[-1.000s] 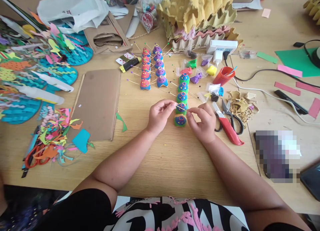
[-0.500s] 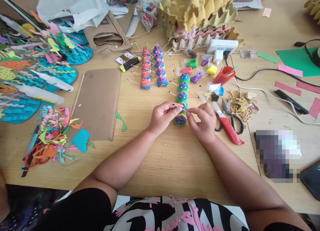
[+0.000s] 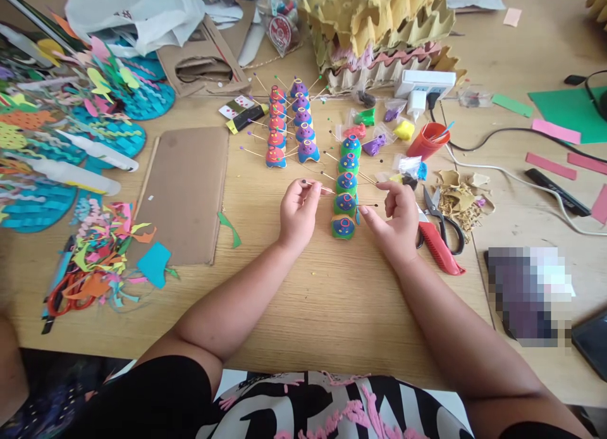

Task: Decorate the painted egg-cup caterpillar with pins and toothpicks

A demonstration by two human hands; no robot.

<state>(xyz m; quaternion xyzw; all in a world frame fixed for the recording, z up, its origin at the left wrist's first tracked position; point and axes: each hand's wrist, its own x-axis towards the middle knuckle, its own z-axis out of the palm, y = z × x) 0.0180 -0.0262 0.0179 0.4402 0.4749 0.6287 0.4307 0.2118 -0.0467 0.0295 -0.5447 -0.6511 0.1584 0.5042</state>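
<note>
Between thumb and fingertips my left hand [image 3: 298, 214] pinches a thin stick with a dark ball on its end [image 3: 318, 186]. The stick's other end points at the left side of a blue and green egg-carton figure [image 3: 346, 204]; I cannot tell if it touches. My right hand [image 3: 399, 219] is open on the figure's other side, thumb and forefinger apart. Another dark-tipped stick [image 3: 368, 205] juts from there, between the thumb and forefinger. This figure stands in a column with several alike, the nearest one [image 3: 342, 228] below it. Some farther ones carry similar sticks.
Red figures [image 3: 275, 157] and purple figures [image 3: 308, 151] stand in two columns at left. Scissors [image 3: 443, 217] and a red-handled cutter [image 3: 437, 246] lie beside my right hand. Behind are clay packets, an orange cup [image 3: 429, 142], a power strip [image 3: 427, 81] and egg cartons [image 3: 374, 21]. Cardboard [image 3: 183, 195] lies left.
My hands have moved apart, the left drawing leftward with its stick and the right moving rightward and opening. A dark-tipped stick now shows at the figure's right side.
</note>
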